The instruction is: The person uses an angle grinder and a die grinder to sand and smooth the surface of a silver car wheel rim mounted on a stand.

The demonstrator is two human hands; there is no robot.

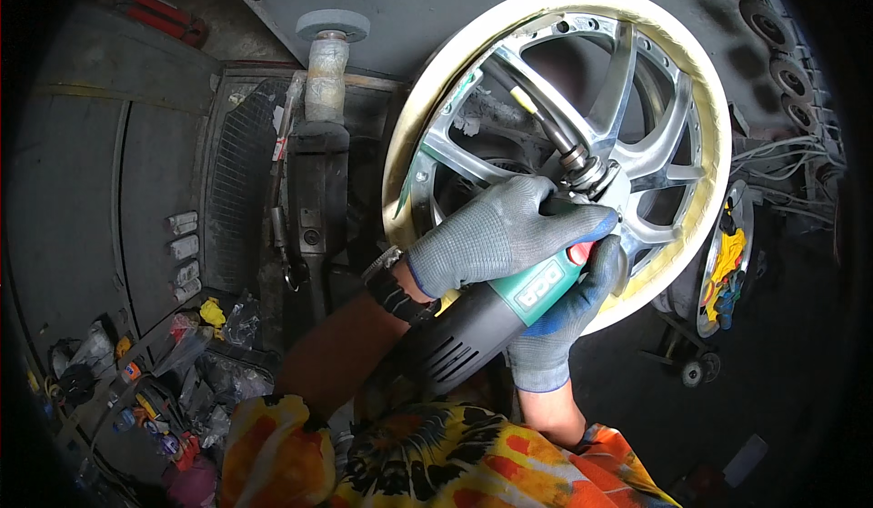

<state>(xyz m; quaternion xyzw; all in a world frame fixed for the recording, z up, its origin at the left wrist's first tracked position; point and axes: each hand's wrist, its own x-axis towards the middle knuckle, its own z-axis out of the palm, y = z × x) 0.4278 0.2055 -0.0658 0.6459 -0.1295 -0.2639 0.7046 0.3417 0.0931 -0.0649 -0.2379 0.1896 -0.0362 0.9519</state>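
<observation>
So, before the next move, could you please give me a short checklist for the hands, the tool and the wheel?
1. Left grip gloved and on the power tool: ok.
2. Right grip gloved and on the same tool: ok.
3. Left wrist free of bands: not ok, a dark band is worn there.
4. Yellow tip apart from the spokes: cannot tell from one view.
5. Wheel firmly fixed: cannot tell.
6. Tool switched off: cannot tell.

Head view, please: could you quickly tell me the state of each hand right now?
Left hand: closed, holding the front of the green-and-black power tool.
Right hand: closed, holding the same tool from its right side.
</observation>
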